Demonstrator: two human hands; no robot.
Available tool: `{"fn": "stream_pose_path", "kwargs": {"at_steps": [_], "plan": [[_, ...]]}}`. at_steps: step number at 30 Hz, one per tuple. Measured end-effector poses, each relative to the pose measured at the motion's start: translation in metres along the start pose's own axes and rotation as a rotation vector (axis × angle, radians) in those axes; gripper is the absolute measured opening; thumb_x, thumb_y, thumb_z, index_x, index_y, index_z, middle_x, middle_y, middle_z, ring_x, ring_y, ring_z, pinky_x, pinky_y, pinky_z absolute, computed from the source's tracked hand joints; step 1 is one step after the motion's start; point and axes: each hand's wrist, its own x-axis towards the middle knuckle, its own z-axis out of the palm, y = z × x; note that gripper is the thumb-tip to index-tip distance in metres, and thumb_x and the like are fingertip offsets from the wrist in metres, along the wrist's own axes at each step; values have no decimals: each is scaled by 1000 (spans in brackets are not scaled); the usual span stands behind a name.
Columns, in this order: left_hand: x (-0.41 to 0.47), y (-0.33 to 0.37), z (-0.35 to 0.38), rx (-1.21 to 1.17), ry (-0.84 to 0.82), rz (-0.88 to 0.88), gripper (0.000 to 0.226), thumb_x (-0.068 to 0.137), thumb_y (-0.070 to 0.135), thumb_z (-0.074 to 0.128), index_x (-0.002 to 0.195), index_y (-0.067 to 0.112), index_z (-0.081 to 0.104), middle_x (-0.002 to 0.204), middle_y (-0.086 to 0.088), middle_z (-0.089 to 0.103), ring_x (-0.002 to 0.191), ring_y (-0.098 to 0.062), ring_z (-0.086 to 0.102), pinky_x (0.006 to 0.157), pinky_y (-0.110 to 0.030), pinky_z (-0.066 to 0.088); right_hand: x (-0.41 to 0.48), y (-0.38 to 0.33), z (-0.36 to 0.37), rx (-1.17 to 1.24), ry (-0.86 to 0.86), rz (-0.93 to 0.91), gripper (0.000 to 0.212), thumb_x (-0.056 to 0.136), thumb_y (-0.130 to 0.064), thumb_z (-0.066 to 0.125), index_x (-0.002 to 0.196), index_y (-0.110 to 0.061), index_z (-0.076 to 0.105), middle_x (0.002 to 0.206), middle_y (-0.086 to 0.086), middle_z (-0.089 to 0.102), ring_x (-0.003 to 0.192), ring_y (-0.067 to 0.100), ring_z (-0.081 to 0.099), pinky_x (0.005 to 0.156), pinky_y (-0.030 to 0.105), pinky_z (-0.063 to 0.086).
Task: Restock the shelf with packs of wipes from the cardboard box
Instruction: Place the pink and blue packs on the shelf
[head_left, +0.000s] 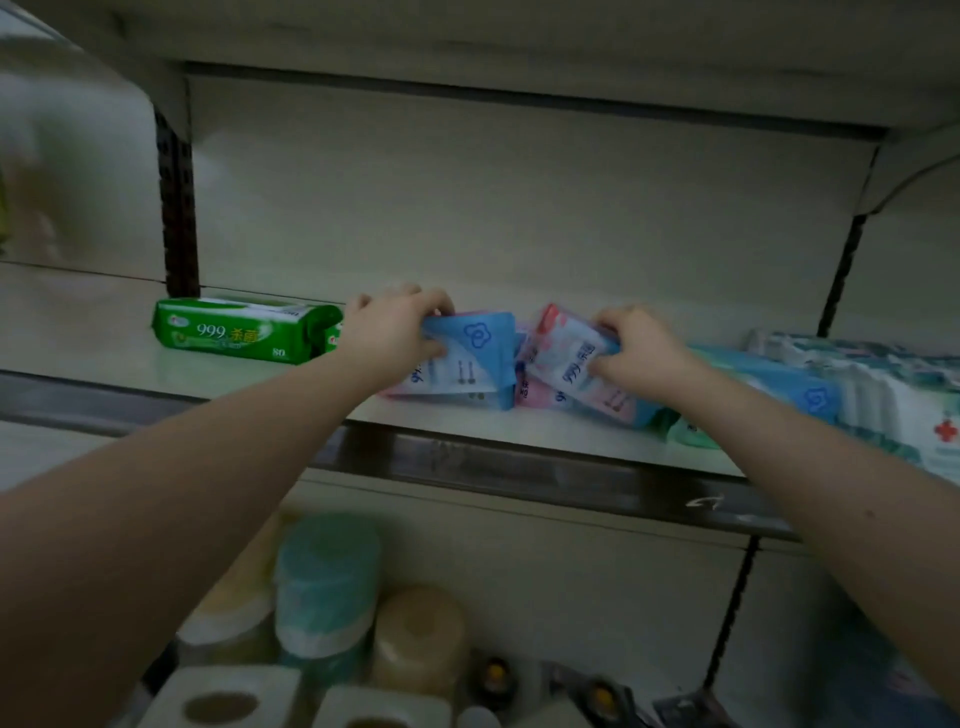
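While both hands are up at the shelf (130, 364), the restocking looks to be somewhere in its middle. The left hand (389, 332) has its fingers (434, 304) curled over the top of a blue-and-white pack (478, 353), thumb pressed to its face. The right hand (641, 348) grips a pink-and-white pack (563, 358) the same way. The two packs stand on edge, leaning and touching each other near the middle of the shelf, with more pink packs tucked under the right one.

Some stock is already in place: a green pack (239, 332) lies flat just beside the left hand, and a row of pale wrapped packs (883, 384) fills the right end, a blue pack (800, 392) lying in front of it. Behind all this the board is bare — plenty of room, so I'd judge a good deal is left to load, and these two packs are not yet squared up.

The cardboard box is out of sight, so how much it holds I cannot tell. Tubs (327, 577) sit blurred on the level below.
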Motion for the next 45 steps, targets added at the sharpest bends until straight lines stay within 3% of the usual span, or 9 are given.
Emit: {"fn": "stream_pose_path", "kwargs": {"at_steps": [7,11,14,18,25,29,33,39,45], "plan": [[-3,-12,36,-89,22,-59,48,85,30,62,130,36,48,136,7,45,132,-19,33,112,-53,15,21,-11,22,-297,28,-23,47,79,0,54,112,-33,52,112,3,63,111,30,50,93,40,35],[1,-16,41,-175,61,56,49,85,18,63,132,24,50,138,-3,49,128,-24,35,104,-24,18,16,-6,34,-365,137,-43,41,85,-6,53,115,-34,53,121,3,57,117,29,42,94,41,31],[2,-17,43,-177,78,56,49,84,21,65,131,24,51,136,-3,51,123,-26,38,102,-24,20,10,-6,37,-418,168,-58,37,89,-11,50,120,-30,53,124,8,44,120,30,38,96,44,32],[4,-16,42,-171,77,62,47,85,21,65,130,23,53,135,-5,51,123,-27,39,102,-26,22,9,-9,39,-484,150,-73,41,87,-5,49,124,-22,50,119,8,54,113,31,48,90,43,40],[3,-13,44,-138,5,2,57,83,42,59,137,34,42,148,4,38,136,-23,27,112,-42,17,-3,-6,33,-318,84,-54,37,81,-16,57,117,-13,50,119,11,60,109,32,55,88,37,41],[-8,0,33,-82,187,110,57,86,46,58,139,40,37,152,11,30,141,-16,25,115,-50,0,-13,-1,26,-76,26,-22,36,83,-17,58,118,-16,55,120,8,61,108,28,56,89,32,42],[-15,6,24,-121,273,121,47,88,37,57,133,33,45,149,9,37,137,-15,33,116,-46,6,-27,-3,18,259,124,5,35,86,-11,57,121,-18,55,129,3,56,85,21,59,84,39,51],[-26,47,20,-391,308,118,43,86,38,56,128,27,51,144,7,43,131,-18,41,112,-46,23,-43,-2,2,375,211,-31,38,87,-9,56,124,-15,54,128,2,57,120,16,50,96,24,37],[-35,110,26,-687,295,197,56,75,52,45,124,26,54,138,8,49,128,-12,43,108,-42,32,-78,24,-10,556,302,-14,30,90,-9,55,119,-18,54,118,-9,56,122,12,49,100,21,34]]}}
